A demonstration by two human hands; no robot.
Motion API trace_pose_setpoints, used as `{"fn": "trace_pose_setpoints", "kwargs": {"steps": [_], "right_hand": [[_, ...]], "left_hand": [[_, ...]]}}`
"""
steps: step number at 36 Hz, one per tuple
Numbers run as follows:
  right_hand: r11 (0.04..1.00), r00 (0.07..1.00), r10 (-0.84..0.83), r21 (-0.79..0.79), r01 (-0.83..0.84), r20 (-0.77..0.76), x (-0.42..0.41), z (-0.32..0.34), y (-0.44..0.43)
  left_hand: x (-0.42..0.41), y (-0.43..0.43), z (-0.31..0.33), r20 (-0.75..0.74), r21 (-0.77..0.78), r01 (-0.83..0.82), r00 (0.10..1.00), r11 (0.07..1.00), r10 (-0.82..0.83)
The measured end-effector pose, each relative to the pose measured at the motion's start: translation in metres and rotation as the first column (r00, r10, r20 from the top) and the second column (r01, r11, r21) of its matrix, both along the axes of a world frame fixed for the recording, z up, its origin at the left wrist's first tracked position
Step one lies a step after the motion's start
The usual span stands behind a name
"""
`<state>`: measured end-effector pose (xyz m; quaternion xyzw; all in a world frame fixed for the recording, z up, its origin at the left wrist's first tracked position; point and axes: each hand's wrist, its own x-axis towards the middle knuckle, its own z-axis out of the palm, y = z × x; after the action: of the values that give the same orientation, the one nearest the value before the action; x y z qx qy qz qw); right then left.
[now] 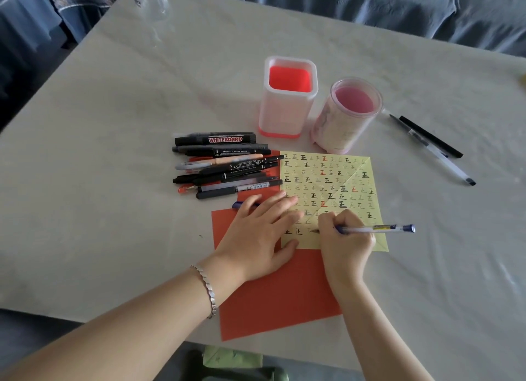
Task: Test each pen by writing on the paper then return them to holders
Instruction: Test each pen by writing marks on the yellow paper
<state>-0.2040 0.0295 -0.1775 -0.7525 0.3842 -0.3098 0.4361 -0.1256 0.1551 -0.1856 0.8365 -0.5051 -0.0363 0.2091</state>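
Note:
A yellow paper [350, 181] covered with rows of small written marks lies on a red sheet [279, 295]. My right hand [345, 241] grips a blue-capped pen [378, 228], its tip touching the paper's lower left part. My left hand [264, 232] presses flat on the paper's left edge, fingers spread. A blue pen cap [236, 205] peeks out beyond its fingers. A pile of several black and red markers [225, 164] lies left of the paper. Two empty holders stand behind: a square white one with a red bottom [287, 101] and a round pink one [345, 116].
Two pens [432, 144], one black and one clear, lie on the table right of the round holder. A clear glass bottle [150, 2] stands at the far left corner. Blue fabric surrounds the white table [113, 153]. A green object [233, 358] sits below the near edge.

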Motion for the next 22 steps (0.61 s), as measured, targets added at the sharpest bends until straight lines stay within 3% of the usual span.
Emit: {"fn": "trace_pose_setpoints", "kwargs": {"steps": [22], "right_hand": [[0.997,0.997,0.050,-0.054,-0.053,-0.059,0.0000,-0.0013,0.0010]], "left_hand": [[0.0005,0.0005,-0.0002,0.009,0.021,0.000,1.000,1.000,0.000]]}}
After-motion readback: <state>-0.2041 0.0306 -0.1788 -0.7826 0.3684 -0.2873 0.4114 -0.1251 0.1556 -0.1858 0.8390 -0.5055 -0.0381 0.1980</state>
